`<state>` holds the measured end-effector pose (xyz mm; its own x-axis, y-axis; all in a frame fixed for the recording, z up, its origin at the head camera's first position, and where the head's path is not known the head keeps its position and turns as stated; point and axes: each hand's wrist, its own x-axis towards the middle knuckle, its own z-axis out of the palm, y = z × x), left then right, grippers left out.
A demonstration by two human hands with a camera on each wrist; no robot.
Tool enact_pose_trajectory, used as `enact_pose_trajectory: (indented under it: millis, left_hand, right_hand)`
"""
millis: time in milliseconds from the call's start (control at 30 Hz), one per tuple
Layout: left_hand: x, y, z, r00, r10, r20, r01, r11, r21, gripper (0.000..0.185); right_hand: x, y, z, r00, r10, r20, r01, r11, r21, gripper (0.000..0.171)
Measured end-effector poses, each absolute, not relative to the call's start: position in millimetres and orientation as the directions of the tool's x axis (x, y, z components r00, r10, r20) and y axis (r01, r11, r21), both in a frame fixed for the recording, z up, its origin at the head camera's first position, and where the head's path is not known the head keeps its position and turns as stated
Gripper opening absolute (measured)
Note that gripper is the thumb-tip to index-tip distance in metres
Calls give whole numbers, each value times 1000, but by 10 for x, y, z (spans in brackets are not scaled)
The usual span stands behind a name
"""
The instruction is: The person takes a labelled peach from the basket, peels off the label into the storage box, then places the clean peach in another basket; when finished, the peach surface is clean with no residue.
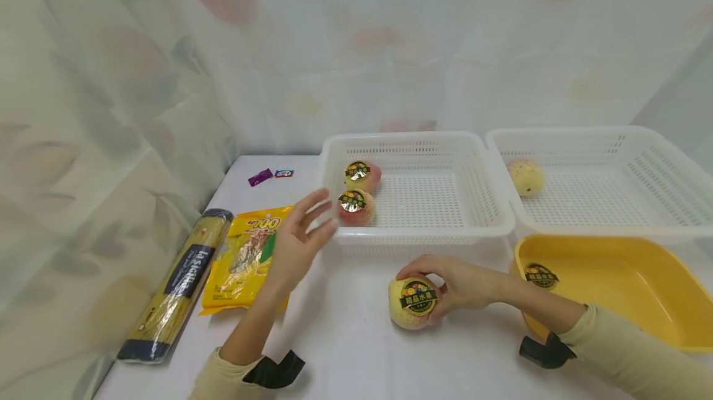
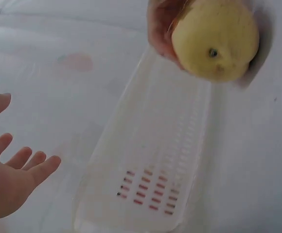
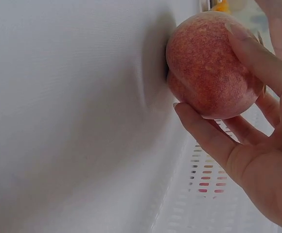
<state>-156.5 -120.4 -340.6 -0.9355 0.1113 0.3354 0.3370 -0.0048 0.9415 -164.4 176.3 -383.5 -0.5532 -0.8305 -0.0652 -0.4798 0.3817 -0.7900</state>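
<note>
My right hand (image 1: 468, 282) grips a peach (image 1: 412, 310) with a black and gold sticker, low over the white table in front of the middle basket. In the right wrist view the thumb and fingers curl round the red side of the peach (image 3: 211, 68). Its yellow side shows in the left wrist view. My left hand (image 1: 295, 248) holds nothing; its fingers are spread beside the left wall of the white basket (image 1: 423, 233). Inside that basket, two stickered peaches, the rear one (image 1: 370, 180) and the front one (image 1: 362, 214), sit along the left side.
A second white basket (image 1: 613, 228) at the right holds a yellowish peach (image 1: 526, 178). Before it stands a yellow basin (image 1: 624, 282) with a sticker inside. At the left lie a yellow snack bag (image 1: 234, 288), a spaghetti pack (image 1: 167, 307) and two small wrapped sweets (image 1: 260, 177).
</note>
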Motion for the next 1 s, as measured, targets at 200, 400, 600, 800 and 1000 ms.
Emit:
enact_pose_trajectory:
  millis: [200, 400, 600, 800, 1000]
  left_hand:
    - [-1430, -845, -3678, -877, 411, 248, 314, 103, 944, 62]
    - [-1337, -664, -3883, -877, 446, 176, 293, 210, 933, 68]
    - [-1314, -589, -4044, -855, 512, 86, 240, 242, 940, 69]
    - [-1317, -571, -4158, -826, 561, 55, 244, 267, 932, 80]
    - [-1323, -583, -4182, -822, 565, 80, 278, 275, 920, 75]
  right_hand:
    - [-1638, 1774, -3845, -557, -829, -56, -474, 373, -798, 68]
    - [-1629, 1777, -3848, -546, -837, -29, -501, 354, -790, 68]
    - [-1620, 1774, -3860, -548, -836, -16, -527, 360, -769, 70]
    - [-1615, 1781, -3875, -546, -838, 18, -562, 351, -749, 70]
    - [-1591, 1846, -3873, -579, -815, -26, -458, 352, -816, 66]
